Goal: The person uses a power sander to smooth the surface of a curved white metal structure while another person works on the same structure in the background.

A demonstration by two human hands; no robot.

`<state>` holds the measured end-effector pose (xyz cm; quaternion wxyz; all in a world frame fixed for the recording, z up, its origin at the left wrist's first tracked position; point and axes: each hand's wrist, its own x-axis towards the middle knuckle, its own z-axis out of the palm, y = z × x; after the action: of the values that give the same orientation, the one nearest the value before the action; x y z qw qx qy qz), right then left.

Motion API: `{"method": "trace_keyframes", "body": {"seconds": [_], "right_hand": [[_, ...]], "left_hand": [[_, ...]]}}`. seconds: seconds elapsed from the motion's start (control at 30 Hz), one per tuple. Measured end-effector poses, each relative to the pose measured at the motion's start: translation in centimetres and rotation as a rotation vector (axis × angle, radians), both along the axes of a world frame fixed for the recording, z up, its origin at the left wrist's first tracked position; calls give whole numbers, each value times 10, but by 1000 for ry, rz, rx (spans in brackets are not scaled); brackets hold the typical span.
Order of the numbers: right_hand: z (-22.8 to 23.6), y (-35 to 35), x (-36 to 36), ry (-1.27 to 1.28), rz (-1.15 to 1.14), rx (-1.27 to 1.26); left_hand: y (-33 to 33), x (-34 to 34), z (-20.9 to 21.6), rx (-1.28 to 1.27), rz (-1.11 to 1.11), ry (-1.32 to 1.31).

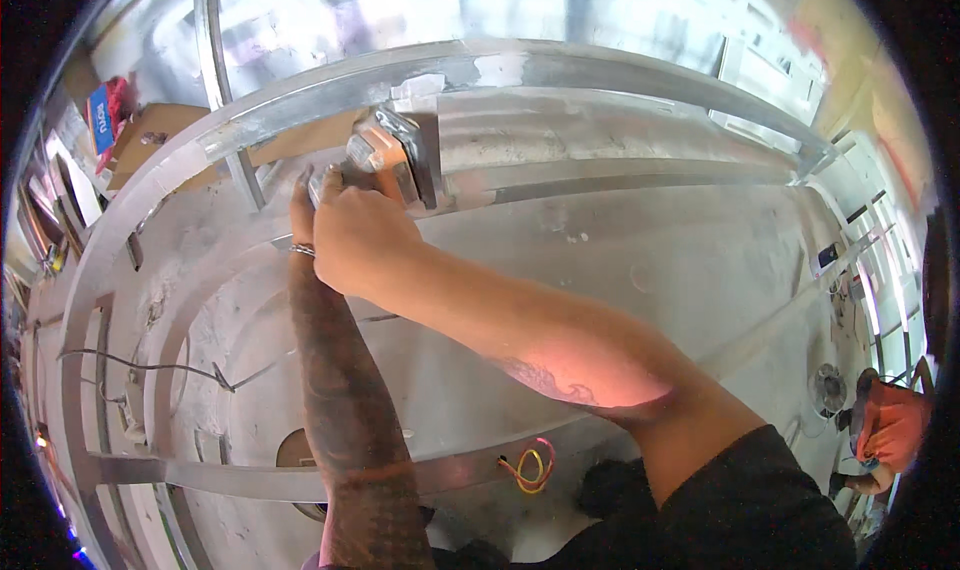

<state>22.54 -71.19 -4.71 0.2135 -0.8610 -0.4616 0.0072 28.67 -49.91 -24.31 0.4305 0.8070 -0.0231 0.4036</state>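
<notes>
An orange-and-grey power tool (385, 160) with a flat dark plate on its right side is up against the curved metal frame (330, 85), near the top middle. My right hand (365, 232) is closed around its near end, the fingers wrapped over a grey part. Just left of it, my left hand (302, 215), with a bracelet at the wrist, grips the same end. Most of that hand's fingers are behind the right hand. My forearms cross the view, the right one passing over the large pale surface. Whether the plate touches the metal cannot be made out.
A dark cable (150, 368) runs across the left side. On the near frame bar (230, 478) sits a loop of red and yellow wires (530, 468). Cardboard (165, 135) and a blue box (102, 120) lie far left. Someone in an orange top (890, 420) is at lower right.
</notes>
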Motion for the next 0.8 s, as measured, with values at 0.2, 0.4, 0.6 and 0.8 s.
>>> {"method": "trace_keyframes", "body": {"seconds": [0.2,0.4,0.6,0.8], "right_hand": [[-19,-9,22,-16,-58,-66],[-15,-29,19,-59,2,3],[-13,-25,14,-17,16,23],[-10,-6,10,88,-21,101]], "left_hand": [[-53,4,41,-1309,-497,198],[-83,-26,77,-1425,-279,30],[-71,-33,88,-1412,-421,130],[-49,-26,94,-1271,-401,252]]}}
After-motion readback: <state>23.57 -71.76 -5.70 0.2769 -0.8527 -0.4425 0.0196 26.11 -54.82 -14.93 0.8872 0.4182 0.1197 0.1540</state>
